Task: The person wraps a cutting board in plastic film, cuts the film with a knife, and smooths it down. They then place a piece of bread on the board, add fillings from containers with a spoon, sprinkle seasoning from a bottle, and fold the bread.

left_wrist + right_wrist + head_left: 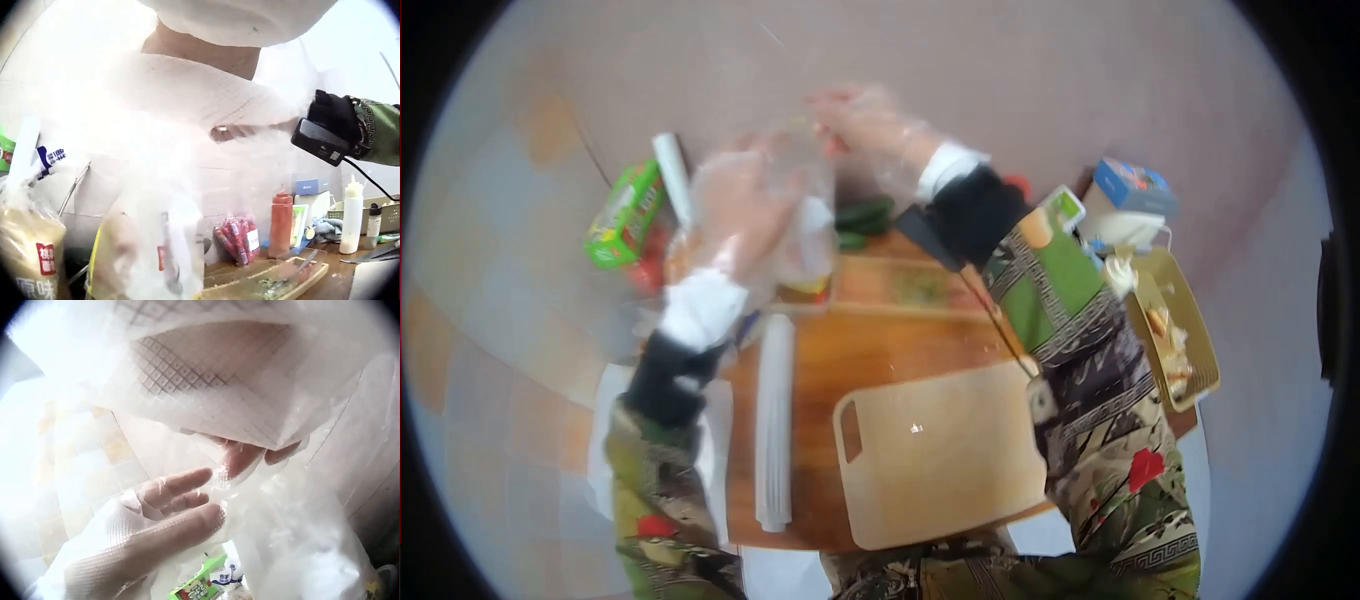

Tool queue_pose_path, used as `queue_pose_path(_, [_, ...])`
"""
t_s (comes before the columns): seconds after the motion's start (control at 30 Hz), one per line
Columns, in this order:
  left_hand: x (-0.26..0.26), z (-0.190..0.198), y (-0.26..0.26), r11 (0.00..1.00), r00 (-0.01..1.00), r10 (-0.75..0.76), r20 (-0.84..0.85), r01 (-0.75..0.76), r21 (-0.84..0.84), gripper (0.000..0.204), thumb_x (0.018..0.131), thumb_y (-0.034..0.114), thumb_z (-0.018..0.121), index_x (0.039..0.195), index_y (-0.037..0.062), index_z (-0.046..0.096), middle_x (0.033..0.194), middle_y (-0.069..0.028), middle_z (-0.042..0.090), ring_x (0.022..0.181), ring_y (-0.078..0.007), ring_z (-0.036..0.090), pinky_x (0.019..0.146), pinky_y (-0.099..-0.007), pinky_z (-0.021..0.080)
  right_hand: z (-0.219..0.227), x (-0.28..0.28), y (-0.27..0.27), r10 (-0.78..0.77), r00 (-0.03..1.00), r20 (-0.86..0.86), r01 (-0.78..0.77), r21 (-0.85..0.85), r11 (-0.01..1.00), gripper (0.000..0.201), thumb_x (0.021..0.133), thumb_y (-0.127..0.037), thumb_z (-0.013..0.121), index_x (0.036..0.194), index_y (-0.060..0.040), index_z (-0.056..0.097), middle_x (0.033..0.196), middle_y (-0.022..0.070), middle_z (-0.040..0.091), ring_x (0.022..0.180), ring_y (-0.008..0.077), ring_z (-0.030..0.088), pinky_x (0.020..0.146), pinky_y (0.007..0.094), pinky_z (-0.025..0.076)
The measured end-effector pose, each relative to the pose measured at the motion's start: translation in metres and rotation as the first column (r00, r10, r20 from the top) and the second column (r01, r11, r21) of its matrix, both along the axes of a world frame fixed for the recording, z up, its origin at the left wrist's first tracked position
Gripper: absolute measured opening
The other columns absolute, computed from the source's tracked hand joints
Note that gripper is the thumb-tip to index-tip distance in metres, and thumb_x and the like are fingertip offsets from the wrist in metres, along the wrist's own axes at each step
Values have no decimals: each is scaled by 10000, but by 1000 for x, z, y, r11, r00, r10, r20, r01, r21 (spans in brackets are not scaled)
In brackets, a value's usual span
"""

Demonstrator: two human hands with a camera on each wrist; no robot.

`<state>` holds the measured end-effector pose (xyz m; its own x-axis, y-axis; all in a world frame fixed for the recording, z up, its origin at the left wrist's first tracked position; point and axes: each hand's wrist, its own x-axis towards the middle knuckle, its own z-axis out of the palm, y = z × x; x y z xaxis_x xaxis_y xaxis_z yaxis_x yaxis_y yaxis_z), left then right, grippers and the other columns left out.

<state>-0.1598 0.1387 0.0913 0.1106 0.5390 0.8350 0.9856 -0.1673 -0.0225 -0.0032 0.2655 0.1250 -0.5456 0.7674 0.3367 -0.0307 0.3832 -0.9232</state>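
Both hands wear clear, textured plastic gloves and are raised over the far side of the table, blurred in the head view. My left hand [745, 215] is beside a translucent white plastic bag [812, 240]. In the right wrist view the left hand [147, 534] points its thumb and fingers, nearly straight and parted, toward the right hand's fingertips [240, 462]. My right hand [875, 130] reaches in from the right with bent fingers; loose glove film hides most of it, and I cannot tell whether it pinches anything. Thin crumpled plastic [300, 537] hangs below it.
A beige cutting board [945, 450] and a white roll [775, 420] lie on the wooden table. Behind are a wooden tray [850, 285], cucumbers [865, 215] and a green box [625, 215]. A red squeeze bottle [281, 222], red-wrapped sausages [239, 239] and a basket [1208, 345] stand rightward.
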Motion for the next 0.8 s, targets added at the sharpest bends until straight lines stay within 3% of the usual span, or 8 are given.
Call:
queue_pose_path(0.03, [3, -7, -8, 991, 997, -60, -49, 65, 116, 388, 798, 212, 744, 1162, 79, 714, 1115, -207, 695, 992, -400, 668, 872, -443, 533, -12, 12, 3, 86, 996, -32, -84, 63, 994, 354, 967, -251, 655, 1229, -14, 672, 895, 58, 695, 706, 114, 607, 662, 259, 506])
queue_pose_path(0.1, [23, -10, -47, 985, 986, -158, 56, 162, -62, 356, 807, 196, 720, 1146, 90, 707, 1130, -216, 678, 1087, -411, 621, 944, -462, 496, -9, 57, -43, 94, 992, 90, -117, 305, 945, 313, 969, -265, 652, 1168, -29, 703, 911, 34, 705, 751, 102, 610, 690, 263, 504])
queue_pose_path(0.2, [45, -44, -97, 912, 951, -292, 103, 309, -268, 268, 788, 109, 731, 1054, 83, 722, 1040, -166, 692, 954, -370, 665, 831, -439, 542, -18, 123, -121, -66, 939, 338, -45, 308, 950, 256, 939, -224, 682, 1071, -8, 721, 900, 57, 713, 726, 145, 644, 662, 328, 520])
queue_pose_path(0.3, [59, -83, -150, 755, 909, -368, 194, 414, -508, 273, 750, 93, 776, 1016, 78, 712, 972, -137, 698, 892, -349, 675, 791, -435, 548, -69, 190, -144, -151, 859, 489, -284, 701, 654, 136, 901, -147, 695, 962, -36, 742, 846, 97, 706, 673, 255, 677, 615, 378, 534])
queue_pose_path(0.43, [79, -117, -193, 498, 887, -403, 224, 417, -760, 359, 702, 56, 806, 1040, 90, 690, 885, -103, 677, 808, -333, 658, 730, -429, 529, -121, 264, -194, -24, 735, 678, -397, 458, 796, 123, 839, -117, 729, 959, -93, 748, 879, 92, 712, 711, 304, 669, 614, 416, 531])
queue_pose_path(0.63, [85, -141, -216, 402, 811, -553, 190, 459, -792, 362, 763, 186, 771, 1113, 132, 694, 814, -69, 633, 750, -324, 621, 718, -435, 493, -172, 300, -240, -20, 660, 751, -278, 269, 922, 196, 818, -155, 727, 1012, -126, 722, 882, 57, 683, 750, 283, 665, 661, 402, 526])
queue_pose_path(0.73, [98, -142, -216, 423, 808, -588, 46, 355, -834, 376, 791, 200, 749, 1156, 135, 688, 842, -68, 639, 771, -311, 619, 720, -431, 489, -197, 308, -242, -95, 677, 730, -385, 461, 799, 262, 828, -164, 709, 1090, -148, 701, 881, 62, 654, 724, 290, 657, 627, 395, 517])
queue_pose_path(0.8, [102, -144, -216, 449, 807, -581, -105, 211, -868, 375, 822, 217, 728, 1182, 132, 670, 882, -76, 642, 815, -297, 630, 718, -436, 491, -213, 309, -245, -33, 740, 672, -305, 380, 873, 295, 833, -173, 706, 1126, -153, 685, 887, 60, 649, 699, 290, 651, 605, 403, 513])
